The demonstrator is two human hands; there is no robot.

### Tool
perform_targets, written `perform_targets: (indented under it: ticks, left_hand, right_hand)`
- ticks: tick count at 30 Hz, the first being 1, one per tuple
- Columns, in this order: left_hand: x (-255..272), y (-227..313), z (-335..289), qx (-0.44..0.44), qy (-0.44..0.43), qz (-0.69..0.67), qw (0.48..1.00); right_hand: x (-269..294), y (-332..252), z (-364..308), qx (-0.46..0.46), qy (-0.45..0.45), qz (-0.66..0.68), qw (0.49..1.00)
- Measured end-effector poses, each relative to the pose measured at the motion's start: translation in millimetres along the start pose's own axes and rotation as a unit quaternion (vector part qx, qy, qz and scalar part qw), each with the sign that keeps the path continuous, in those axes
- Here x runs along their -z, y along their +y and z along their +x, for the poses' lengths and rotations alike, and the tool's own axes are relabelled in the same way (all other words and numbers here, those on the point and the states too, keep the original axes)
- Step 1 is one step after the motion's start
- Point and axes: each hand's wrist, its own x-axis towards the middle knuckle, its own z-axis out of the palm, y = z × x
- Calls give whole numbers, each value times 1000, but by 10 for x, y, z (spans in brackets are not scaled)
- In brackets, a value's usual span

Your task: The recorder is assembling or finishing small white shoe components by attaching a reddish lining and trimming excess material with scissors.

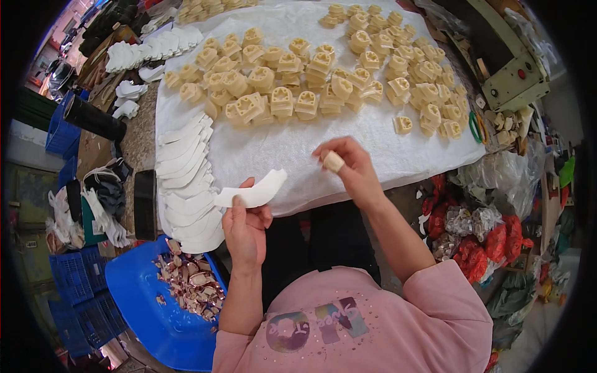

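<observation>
My left hand pinches a white, curved flat piece between thumb and fingers, just above the table's near edge. Beside it, a fanned row of similar white pieces overlaps along the left side of the cloth. To the right, my right hand hovers above the cloth, its fingers reaching leftward, apart from the white piece. A beige cover appears to be wrapped round its thumb. Farther back stand many small beige moulded blocks, like shoe heels, with hollowed, horseshoe-shaped tops.
White cloth covers the table. More beige blocks lie at the right, and more white pieces at the far left. A blue tub of scraps stands lower left. A black cylinder, a green machine and red bags flank the table.
</observation>
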Motion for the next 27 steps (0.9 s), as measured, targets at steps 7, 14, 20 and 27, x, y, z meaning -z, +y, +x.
perform_targets:
  ticks: [7,14,20,27]
  left_hand:
    - [-15,-40,13,10,-13,46,999]
    - [4,-51,71,37,-17,71,997]
    - [-1,-44,140,51,-24,97,994]
    - [77,-48,195,65,-40,105,992]
  right_hand:
    - [357,95,505,206,184,-354,893]
    - [153,204,722,203,196,-438,853]
    - [168,371,890,235,195,-477,824]
    - [232,353,925,282,203,-445,825]
